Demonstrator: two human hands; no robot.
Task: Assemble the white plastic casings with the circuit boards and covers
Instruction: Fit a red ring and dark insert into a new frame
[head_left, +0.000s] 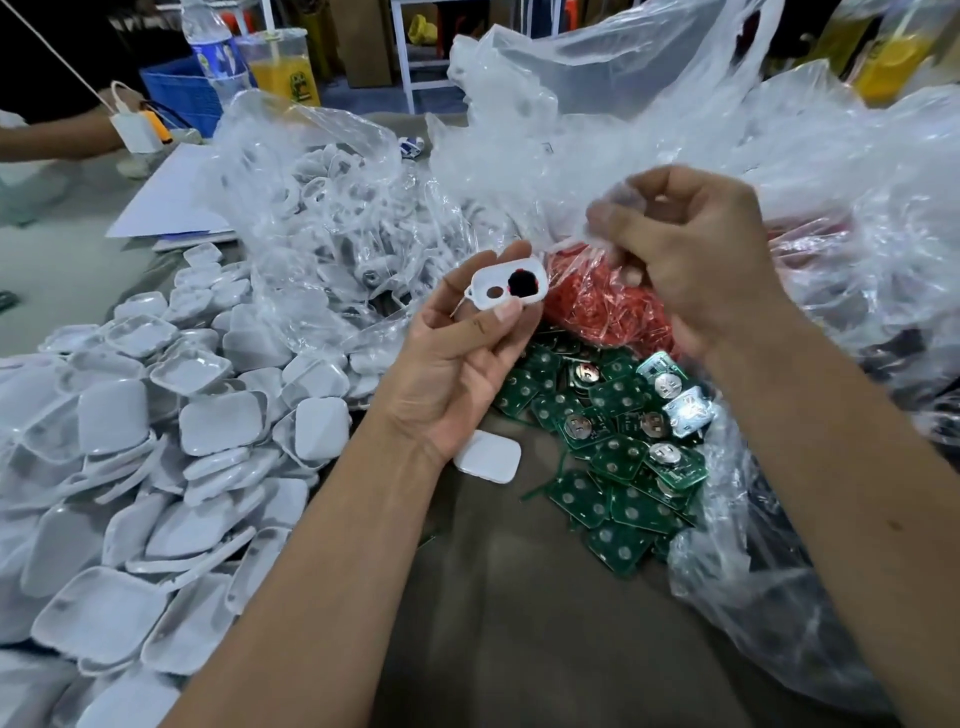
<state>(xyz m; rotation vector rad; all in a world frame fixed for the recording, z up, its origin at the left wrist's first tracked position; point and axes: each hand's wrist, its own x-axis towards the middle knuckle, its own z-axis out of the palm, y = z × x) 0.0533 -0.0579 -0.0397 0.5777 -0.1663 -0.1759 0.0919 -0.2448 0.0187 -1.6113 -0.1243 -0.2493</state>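
Fingers (511, 312) of left hand (447, 374) pinch glossy two-holed white casing (511, 286); right hand (691, 260) grips crinkly clear bag (597, 156).

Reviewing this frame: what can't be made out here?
Head view:
- Right hand fingertips: blurred behind the clear bag film; what they pinch is unclear.
- White casing in left hand: inside hidden.
- Red parts: shapes lost under crinkled plastic.
- Circuit boards: markings too small.
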